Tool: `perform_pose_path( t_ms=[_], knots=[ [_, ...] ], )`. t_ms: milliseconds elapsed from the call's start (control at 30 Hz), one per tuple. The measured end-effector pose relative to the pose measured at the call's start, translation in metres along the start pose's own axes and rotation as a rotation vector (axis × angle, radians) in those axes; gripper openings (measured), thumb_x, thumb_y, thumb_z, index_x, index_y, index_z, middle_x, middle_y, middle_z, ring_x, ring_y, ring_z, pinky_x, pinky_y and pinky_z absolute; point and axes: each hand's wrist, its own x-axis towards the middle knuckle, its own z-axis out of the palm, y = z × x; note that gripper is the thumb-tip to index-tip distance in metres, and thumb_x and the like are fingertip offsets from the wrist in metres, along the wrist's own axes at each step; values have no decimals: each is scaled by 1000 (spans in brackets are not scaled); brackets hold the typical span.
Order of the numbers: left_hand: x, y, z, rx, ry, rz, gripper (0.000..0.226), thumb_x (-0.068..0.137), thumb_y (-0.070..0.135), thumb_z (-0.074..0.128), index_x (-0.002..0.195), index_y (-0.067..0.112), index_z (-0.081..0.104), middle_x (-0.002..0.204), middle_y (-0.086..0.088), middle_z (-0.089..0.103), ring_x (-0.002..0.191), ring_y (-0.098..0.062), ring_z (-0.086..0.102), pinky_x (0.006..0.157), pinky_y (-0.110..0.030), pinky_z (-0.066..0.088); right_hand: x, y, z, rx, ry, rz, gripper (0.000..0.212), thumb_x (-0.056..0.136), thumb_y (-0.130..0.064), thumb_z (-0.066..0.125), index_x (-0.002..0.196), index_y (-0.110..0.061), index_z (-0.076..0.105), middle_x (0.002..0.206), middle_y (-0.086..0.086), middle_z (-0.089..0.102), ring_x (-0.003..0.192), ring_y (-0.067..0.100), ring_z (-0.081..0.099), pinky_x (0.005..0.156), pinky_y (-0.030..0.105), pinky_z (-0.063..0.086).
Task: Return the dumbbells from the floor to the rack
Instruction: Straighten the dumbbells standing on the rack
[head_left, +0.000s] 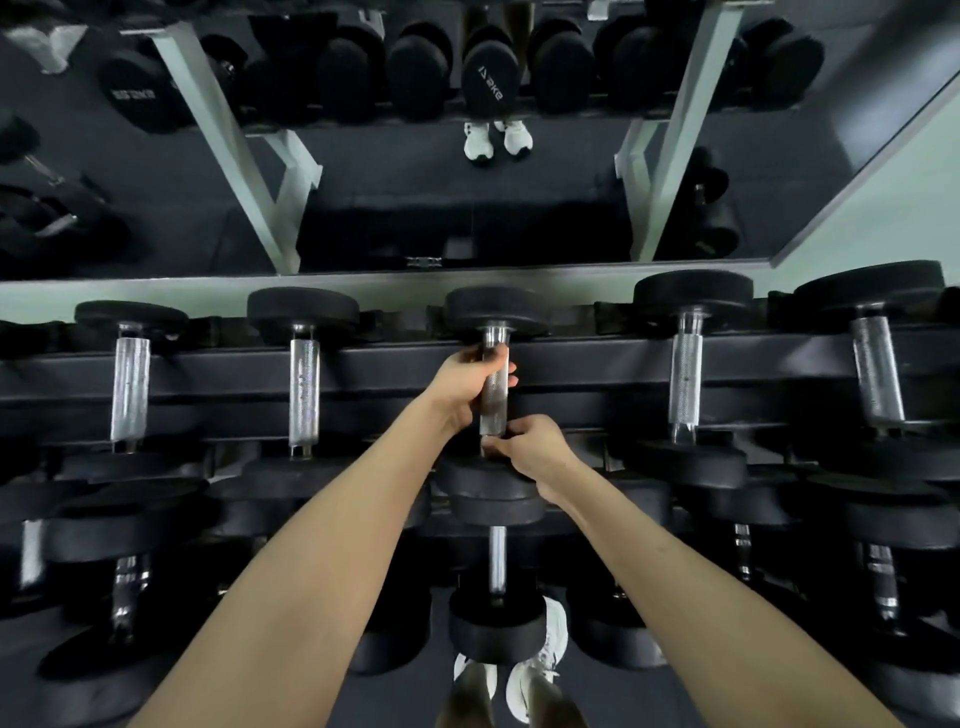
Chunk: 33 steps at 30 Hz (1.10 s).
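Observation:
A black dumbbell (492, 402) with a knurled chrome handle lies across the top tier of the black rack (582, 358), its far head against the back rail and its near head at the front rail. My left hand (467, 382) grips the upper part of the handle. My right hand (530, 449) holds the lower end of the handle, just above the near head. Both arms reach forward from the bottom of the view.
More dumbbells sit on the top tier to the left (301, 384) and right (685, 379). Lower tiers hold further dumbbells (496, 587). A wall mirror (467, 171) behind the rack reflects it. My white shoes (535, 670) stand on the dark floor below.

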Motion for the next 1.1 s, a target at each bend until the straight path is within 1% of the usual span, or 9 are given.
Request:
perform_pose_path(
  t_ms=[367,467,533,633,767,867,933,1000,1100],
  knots=[
    [-9,5,-5,47,-36,-1,27,94,26,54,117,12,54,95,-1,66,92,-19,65,97,-40,48,-4,-3,4,-43,11,6,20,85,-18,69,100,-5,72,83,1,69,78,13,62,61,19,44],
    [-13,6,-11,170,36,33,36,90,29,58,122,12,56,106,-1,64,105,-22,59,99,-40,47,-14,-5,0,-19,44,-47,34,85,-23,68,117,-9,65,104,2,69,98,18,64,79,25,52],
    [-13,5,-18,325,184,100,38,84,36,63,116,14,60,108,-1,66,104,-23,60,97,-42,49,-24,-5,-8,8,113,-66,48,84,-28,68,127,-8,58,122,2,64,114,17,60,93,27,47],
    [-29,8,-15,598,407,233,25,88,35,57,100,14,57,84,6,60,87,-20,58,81,-32,47,-43,1,-32,-41,270,-113,38,85,-30,65,118,-11,64,113,3,69,108,16,63,92,26,47],
    [-47,13,27,712,200,400,24,91,32,53,96,11,63,83,1,64,84,-20,61,80,-35,49,-66,12,-77,-142,622,-141,28,89,-30,60,111,-13,68,102,2,72,99,19,65,76,22,40],
    [-32,8,76,650,39,388,26,91,29,56,97,7,68,90,-12,71,89,-28,68,86,-43,54,-71,21,-118,-215,843,-163,26,91,-25,56,108,-9,66,103,8,71,100,29,64,78,30,42],
    [-21,1,109,598,-13,349,28,89,28,58,101,4,68,99,-16,71,95,-31,67,90,-45,54,-62,30,-146,-245,813,-102,31,91,-27,56,112,-7,64,107,11,70,103,32,62,84,35,45],
    [-12,-5,139,593,-47,302,31,90,31,58,104,6,67,100,-11,69,94,-26,64,89,-36,52,-47,37,-168,-234,632,-6,39,91,-32,57,119,-5,62,114,12,68,110,31,61,89,35,45],
    [0,-8,176,517,-54,244,24,89,34,59,94,11,62,91,-4,60,89,-20,56,79,-30,43,-26,43,-180,-217,339,-25,25,90,-34,59,86,-10,66,93,14,68,92,30,64,78,35,46]
  ],
)
